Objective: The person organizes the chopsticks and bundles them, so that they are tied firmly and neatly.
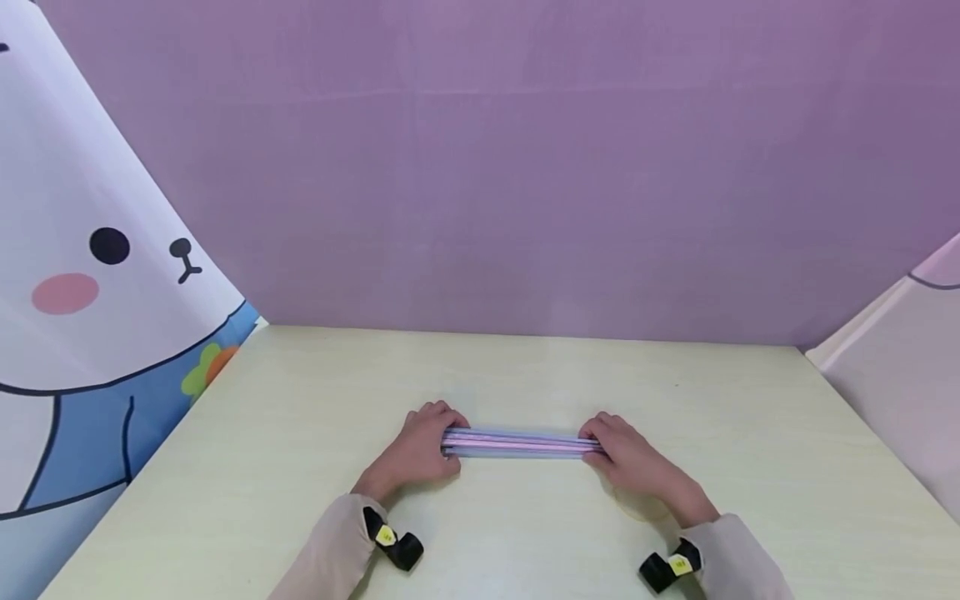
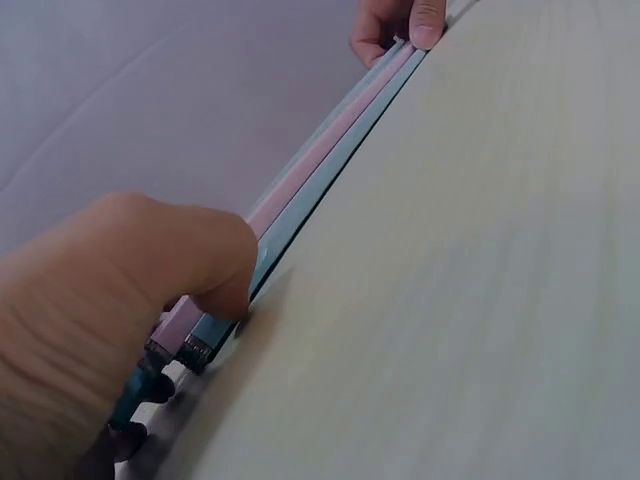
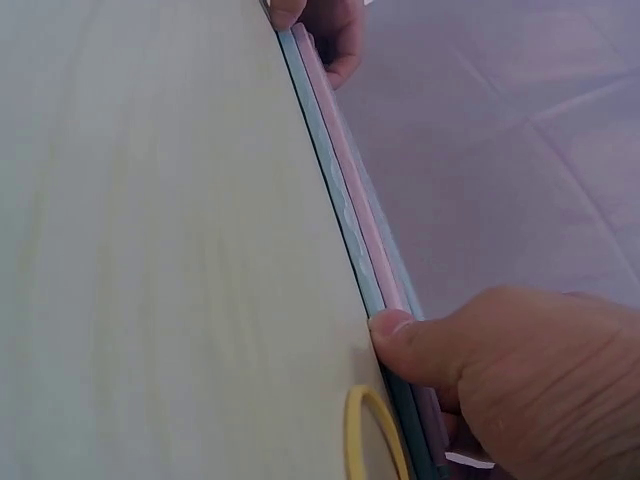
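Note:
A bundle of long, thin pink and light-blue sticks (image 1: 517,444) lies crosswise along the table. My left hand (image 1: 420,446) grips its left end, thumb on the near side and fingers over the far side. At the opposite end my right hand (image 1: 633,454) pinches the bundle the same way. Seen from the left wrist, the sticks' dark ends show past the left thumb (image 2: 225,260). A thin yellow loop like a rubber band (image 3: 354,435) is beside the bundle's right end, near the right thumb (image 3: 405,345).
The pale wood-grain table (image 1: 525,375) meets a purple cloth backdrop (image 1: 525,167) at its far edge. Cloth with a printed cartoon animal (image 1: 112,333) hangs on the left, and a pale cloth (image 1: 900,375) on the right. Black cameras (image 1: 405,552) sit on both wrists.

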`<state>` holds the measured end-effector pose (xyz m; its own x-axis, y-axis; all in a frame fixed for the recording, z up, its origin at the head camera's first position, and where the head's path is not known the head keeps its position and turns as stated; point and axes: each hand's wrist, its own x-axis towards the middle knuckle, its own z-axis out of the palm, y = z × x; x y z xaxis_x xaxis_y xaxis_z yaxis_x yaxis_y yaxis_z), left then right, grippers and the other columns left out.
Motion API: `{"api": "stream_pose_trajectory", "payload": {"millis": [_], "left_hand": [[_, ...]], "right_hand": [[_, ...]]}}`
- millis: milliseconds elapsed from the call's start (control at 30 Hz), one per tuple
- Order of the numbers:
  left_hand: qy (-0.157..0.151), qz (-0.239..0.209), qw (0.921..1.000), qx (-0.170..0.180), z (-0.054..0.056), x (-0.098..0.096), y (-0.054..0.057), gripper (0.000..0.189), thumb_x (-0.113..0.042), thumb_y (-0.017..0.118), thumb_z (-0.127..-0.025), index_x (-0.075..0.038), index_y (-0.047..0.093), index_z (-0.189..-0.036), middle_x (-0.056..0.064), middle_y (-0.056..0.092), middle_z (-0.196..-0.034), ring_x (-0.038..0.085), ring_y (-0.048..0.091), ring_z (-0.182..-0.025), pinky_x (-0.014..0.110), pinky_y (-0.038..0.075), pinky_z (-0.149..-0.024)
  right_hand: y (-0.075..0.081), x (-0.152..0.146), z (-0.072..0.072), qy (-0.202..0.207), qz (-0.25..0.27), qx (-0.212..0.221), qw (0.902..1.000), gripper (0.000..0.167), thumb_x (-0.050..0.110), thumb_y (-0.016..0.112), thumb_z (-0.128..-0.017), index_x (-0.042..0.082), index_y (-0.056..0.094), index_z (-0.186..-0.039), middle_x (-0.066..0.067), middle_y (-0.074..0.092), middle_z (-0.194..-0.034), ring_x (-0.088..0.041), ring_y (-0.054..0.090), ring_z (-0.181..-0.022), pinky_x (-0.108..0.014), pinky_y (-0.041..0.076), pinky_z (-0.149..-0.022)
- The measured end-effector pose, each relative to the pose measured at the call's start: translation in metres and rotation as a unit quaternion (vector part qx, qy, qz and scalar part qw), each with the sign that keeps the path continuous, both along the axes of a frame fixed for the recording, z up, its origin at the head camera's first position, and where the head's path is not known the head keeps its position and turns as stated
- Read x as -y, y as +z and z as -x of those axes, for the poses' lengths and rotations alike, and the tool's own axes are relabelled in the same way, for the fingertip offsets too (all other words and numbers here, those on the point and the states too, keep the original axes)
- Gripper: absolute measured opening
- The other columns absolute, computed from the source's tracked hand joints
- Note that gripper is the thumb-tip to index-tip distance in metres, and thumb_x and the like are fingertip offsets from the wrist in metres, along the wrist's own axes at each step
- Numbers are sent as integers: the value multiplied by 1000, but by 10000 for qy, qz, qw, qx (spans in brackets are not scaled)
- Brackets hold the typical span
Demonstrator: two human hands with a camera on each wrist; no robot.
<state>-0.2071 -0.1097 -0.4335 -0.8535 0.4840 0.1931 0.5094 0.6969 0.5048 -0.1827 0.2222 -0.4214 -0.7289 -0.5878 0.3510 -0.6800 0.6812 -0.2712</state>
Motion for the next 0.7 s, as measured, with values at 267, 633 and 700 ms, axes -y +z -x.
{"api": "stream_pose_trajectory", "payload": {"millis": [267, 633, 700], "left_hand": [[124, 162, 9994, -281, -1, 0, 2, 34, -15, 63, -66, -12, 61, -101, -3, 54, -96, 14, 47, -91, 36, 37, -81], [162, 926, 9895, -1099, -4, -6, -2, 24, -22, 63, -74, -17, 60, -98, -6, 52, -83, 10, 44, -72, 26, 38, -62], [243, 1023, 9868, -1231, -5, -7, -2, 22, -27, 63, -75, -19, 58, -95, -7, 50, -79, 10, 42, -69, 24, 34, -60]], "right_hand": [[-1, 5, 1, 24, -5, -47, 10000, 19, 2, 66, -83, 7, 54, -96, 6, 51, -85, -8, 45, -77, -28, 41, -70], [4, 12, -6, -262, -386, 517, 9976, 13, 17, 60, -92, 8, 58, -101, 5, 50, -91, -8, 43, -80, -27, 41, -70], [6, 15, -7, -386, -432, 698, 9959, 30, 33, 61, -91, 8, 58, -106, 4, 52, -95, -9, 46, -83, -29, 42, -74]]}}
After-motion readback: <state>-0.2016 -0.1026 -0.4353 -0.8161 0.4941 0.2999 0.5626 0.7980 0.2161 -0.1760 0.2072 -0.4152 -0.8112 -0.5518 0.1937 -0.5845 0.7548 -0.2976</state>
